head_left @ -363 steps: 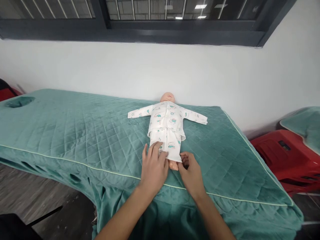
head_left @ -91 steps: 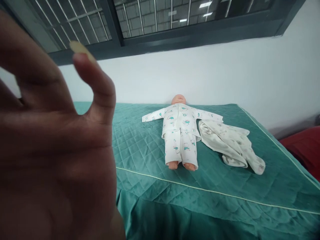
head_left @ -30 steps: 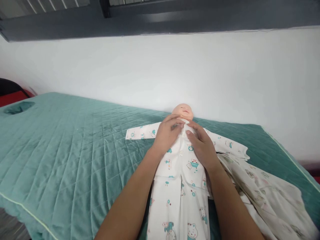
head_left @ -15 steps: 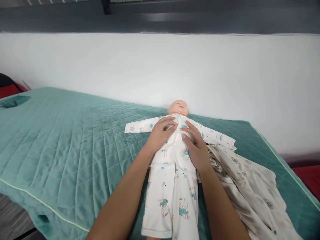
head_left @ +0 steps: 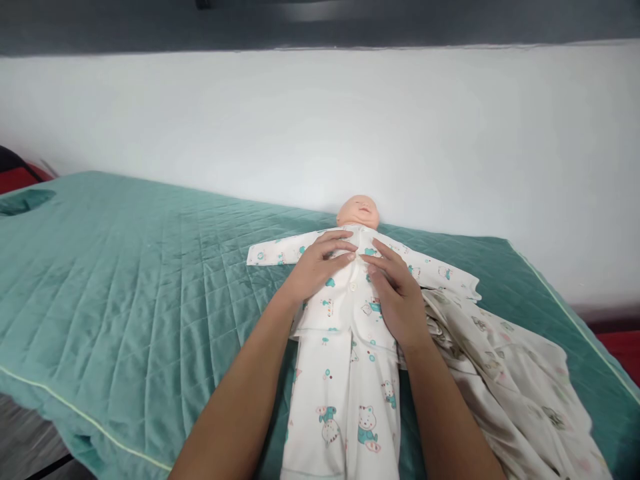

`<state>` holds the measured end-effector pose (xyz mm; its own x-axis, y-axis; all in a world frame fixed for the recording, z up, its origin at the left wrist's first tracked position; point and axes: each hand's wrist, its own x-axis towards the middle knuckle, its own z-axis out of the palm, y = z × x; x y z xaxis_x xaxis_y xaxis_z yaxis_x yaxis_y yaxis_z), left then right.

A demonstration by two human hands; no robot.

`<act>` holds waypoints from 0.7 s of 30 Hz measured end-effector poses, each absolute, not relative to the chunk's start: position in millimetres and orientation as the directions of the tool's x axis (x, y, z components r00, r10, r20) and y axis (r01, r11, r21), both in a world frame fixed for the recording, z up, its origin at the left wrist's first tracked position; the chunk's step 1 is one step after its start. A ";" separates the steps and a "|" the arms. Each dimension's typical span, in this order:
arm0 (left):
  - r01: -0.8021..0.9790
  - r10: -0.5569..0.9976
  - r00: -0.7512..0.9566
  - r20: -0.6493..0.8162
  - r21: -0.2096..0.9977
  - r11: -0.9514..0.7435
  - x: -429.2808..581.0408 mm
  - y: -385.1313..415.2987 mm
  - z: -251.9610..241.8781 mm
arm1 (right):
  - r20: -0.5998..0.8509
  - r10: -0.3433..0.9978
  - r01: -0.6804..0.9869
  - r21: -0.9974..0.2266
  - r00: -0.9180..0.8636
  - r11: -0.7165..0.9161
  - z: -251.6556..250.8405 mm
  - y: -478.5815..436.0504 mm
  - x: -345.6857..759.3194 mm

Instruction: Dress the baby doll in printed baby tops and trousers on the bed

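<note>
A baby doll (head_left: 358, 212) lies on its back, wearing a white pyjama shirt (head_left: 345, 310) and matching trousers (head_left: 323, 407) with teddy prints. Both my hands are at the front opening on its chest. My left hand (head_left: 323, 263) has thumb and fingers bent onto the shirt's left side, gripping cloth by the opening. From the other side, my right hand (head_left: 397, 290) grips the shirt edge, its index fingertip meeting my left thumb. What lies under the fingertips is mostly hidden. Lower down the front shows a small button (head_left: 353, 287). The doll's sleeves stretch out sideways.
A crumpled cream printed cloth (head_left: 520, 380) lies beside the doll on the right. Beneath is a green quilted cover (head_left: 165, 300) with a pale piped edge. A white wall (head_left: 240, 127) stands behind, and red items (head_left: 620, 347) show at both sides.
The view has tilted down slightly and moved a little closer. Both hands stay at the shirt's opening with only slight finger movement. The doll and cloth lie as before.
</note>
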<state>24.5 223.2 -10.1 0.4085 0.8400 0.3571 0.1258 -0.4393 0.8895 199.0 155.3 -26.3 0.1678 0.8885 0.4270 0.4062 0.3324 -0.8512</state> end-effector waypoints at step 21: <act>0.292 0.840 0.346 0.419 0.802 -0.521 40.8 214.3 -2.6 | 0.451 0.883 0.443 -0.823 0.131 0.354 -25.4 155.0 196.9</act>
